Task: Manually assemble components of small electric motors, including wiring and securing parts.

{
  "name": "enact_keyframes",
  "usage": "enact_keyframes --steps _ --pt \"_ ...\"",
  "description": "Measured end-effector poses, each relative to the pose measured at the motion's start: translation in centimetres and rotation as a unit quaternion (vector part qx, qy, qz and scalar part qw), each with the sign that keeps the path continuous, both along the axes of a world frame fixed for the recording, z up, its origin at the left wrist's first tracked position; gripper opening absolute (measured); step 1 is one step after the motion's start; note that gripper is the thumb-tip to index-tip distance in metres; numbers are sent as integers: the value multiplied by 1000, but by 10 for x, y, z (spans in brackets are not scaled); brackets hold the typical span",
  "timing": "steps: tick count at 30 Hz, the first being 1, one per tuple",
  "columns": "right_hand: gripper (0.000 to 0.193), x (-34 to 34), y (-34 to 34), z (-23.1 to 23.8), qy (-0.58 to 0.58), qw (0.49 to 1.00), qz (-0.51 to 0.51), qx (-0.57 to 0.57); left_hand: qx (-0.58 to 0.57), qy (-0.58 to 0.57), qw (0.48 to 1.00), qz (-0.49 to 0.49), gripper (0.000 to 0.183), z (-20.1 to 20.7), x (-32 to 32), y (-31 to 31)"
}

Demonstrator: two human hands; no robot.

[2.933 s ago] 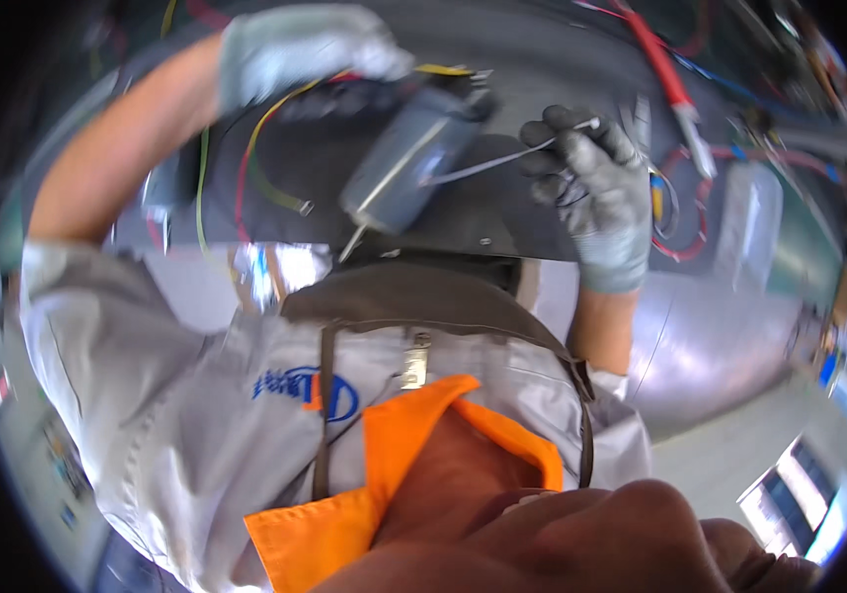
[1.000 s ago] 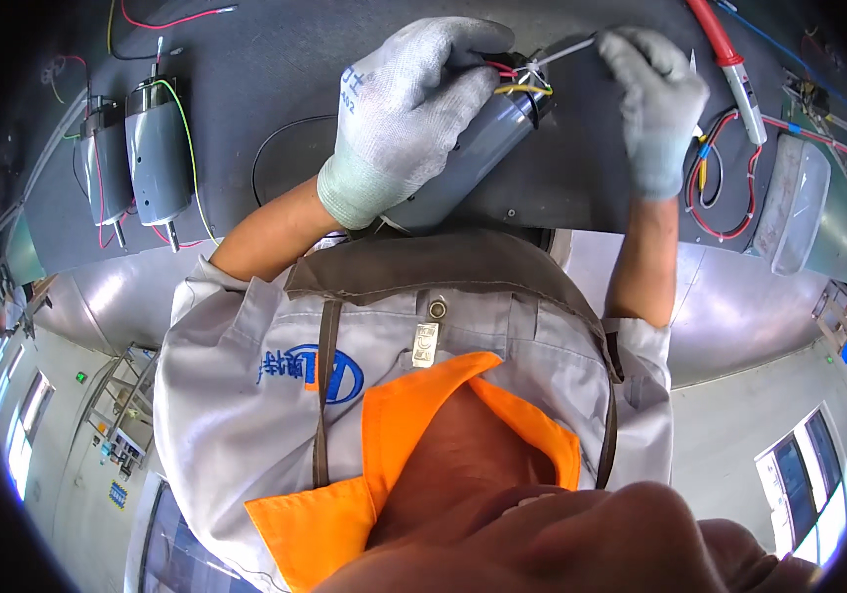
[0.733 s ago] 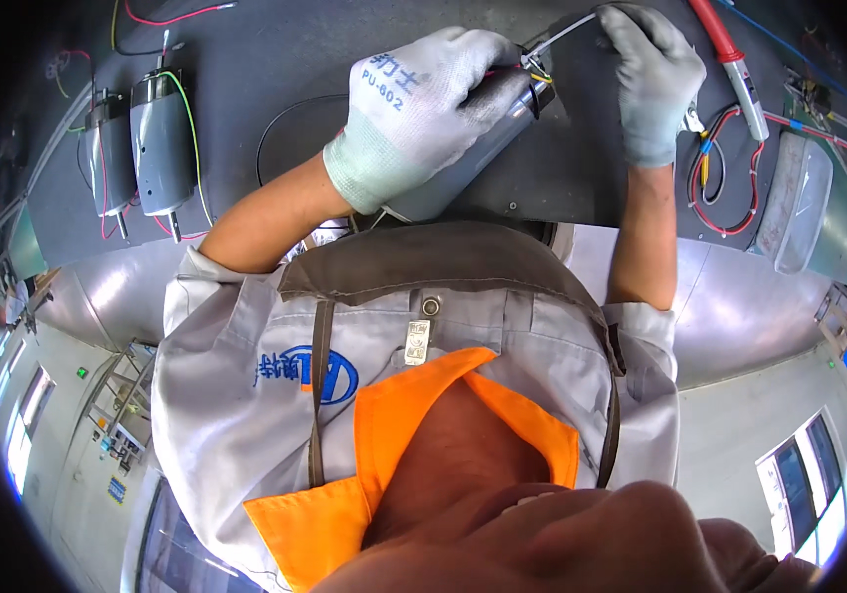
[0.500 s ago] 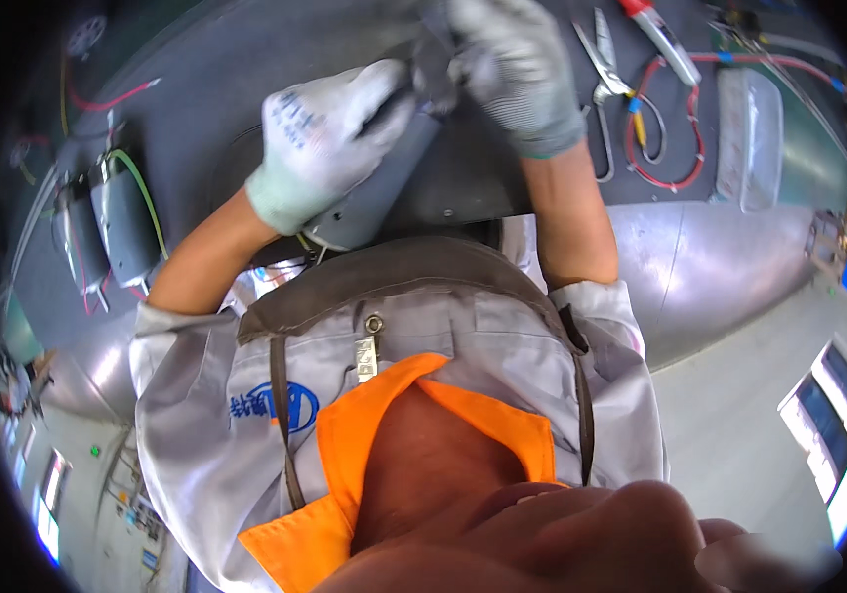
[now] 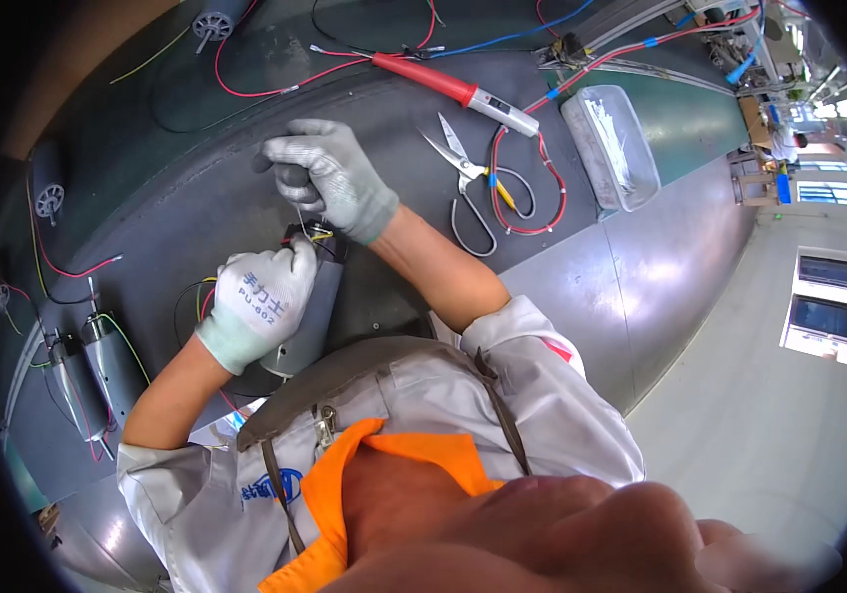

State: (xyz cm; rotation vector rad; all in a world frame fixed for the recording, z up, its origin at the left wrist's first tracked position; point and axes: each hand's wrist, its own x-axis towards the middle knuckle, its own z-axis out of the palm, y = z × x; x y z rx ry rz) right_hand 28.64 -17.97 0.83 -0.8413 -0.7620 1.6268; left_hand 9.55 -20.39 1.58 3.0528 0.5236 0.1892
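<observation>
A grey cylindrical motor [image 5: 317, 308] lies in front of me, its far end dark with short yellow and red wires [image 5: 322, 235]. My left hand [image 5: 257, 299], in a white glove with grey-coated fingers, lies along the motor's left side. Its thumb and fingertips are closed on the wires at that end. My right hand [image 5: 339, 183], gloved alike, is raised just beyond the motor end with fingers curled. A thin pale strip [image 5: 301, 219] runs between the right fingers and the wires. What sits inside the right fingers is too small to make out.
Scissors [image 5: 465, 166], a red-and-white pen-like tool [image 5: 453, 89] and a looped red cable [image 5: 562, 188] lie to the right. Beyond them stands a clear plastic tray [image 5: 584, 148] of white strips. More motors [image 5: 112, 361] with loose wires are at the left and far left.
The view has shifted, showing more of the bench's far side. My hands were together and blurred at the motor's end; now the right is raised off it, and the left remains at the wires.
</observation>
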Motion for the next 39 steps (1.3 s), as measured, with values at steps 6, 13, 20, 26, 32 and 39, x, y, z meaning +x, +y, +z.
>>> enact_keyframes --steps 6,13,20,26,32,39 --pt "34 109 -91 16 -720 631 -221 185 34 -30 990 133 33 18 -9 -18" --pt "32 238 -167 -11 -861 420 -277 -76 -7 -36 998 58 19 18 26 20" --pt "51 101 -151 -68 -895 399 -195 36 -578 -196 774 166 27 6 29 51" --pt "59 58 -219 -50 -841 524 -125 56 -361 -297 878 -104 31 8 6 78" --pt "62 97 -212 -22 -663 746 -60 -36 -605 -349 700 -151 35 -18 -5 87" --pt "62 100 -150 5 -490 863 105 57 -638 -355 683 3 31 -9 10 76"
